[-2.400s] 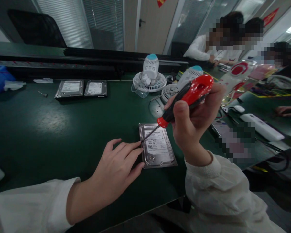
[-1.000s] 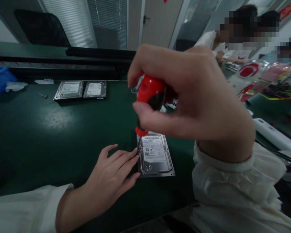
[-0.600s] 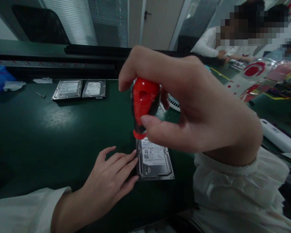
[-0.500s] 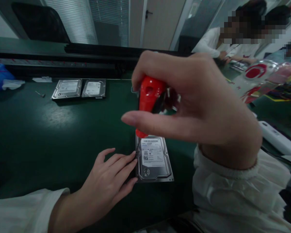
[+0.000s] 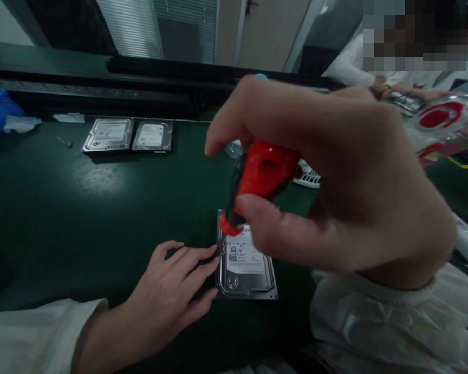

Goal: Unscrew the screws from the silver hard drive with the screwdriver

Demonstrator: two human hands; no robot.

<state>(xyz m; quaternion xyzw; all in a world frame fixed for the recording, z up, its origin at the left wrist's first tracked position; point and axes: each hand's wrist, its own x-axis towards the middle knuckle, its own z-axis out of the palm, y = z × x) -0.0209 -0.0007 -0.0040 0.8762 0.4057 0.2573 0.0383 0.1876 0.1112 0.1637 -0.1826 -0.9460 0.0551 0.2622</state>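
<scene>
A silver hard drive [image 5: 245,280] with a white label lies flat on the green table. My left hand [image 5: 171,285] has its fingers stretched out, and the fingertips rest against the drive's left edge. Above the drive, my right hand [image 5: 335,182] is closed around the red and black handle of a screwdriver [image 5: 267,169]. The screwdriver leans, its thin shaft reaching down to the drive's left side beside my left fingertips. Its exact tip is too small to make out. The hand and handle hide the drive's upper right part.
Two more hard drives, one [image 5: 108,136] beside the other [image 5: 153,137], lie at the back left. A small screw-like piece [image 5: 65,141], white scraps [image 5: 69,118] and a blue bag [image 5: 2,111] are further left. A clear bottle with red markings [image 5: 444,122] lies at right, near other people.
The screwdriver handle has tilted further to the right, and my right hand has shifted right with its grip changed, forefinger lifted from the handle. My left hand stays at the drive's edge.
</scene>
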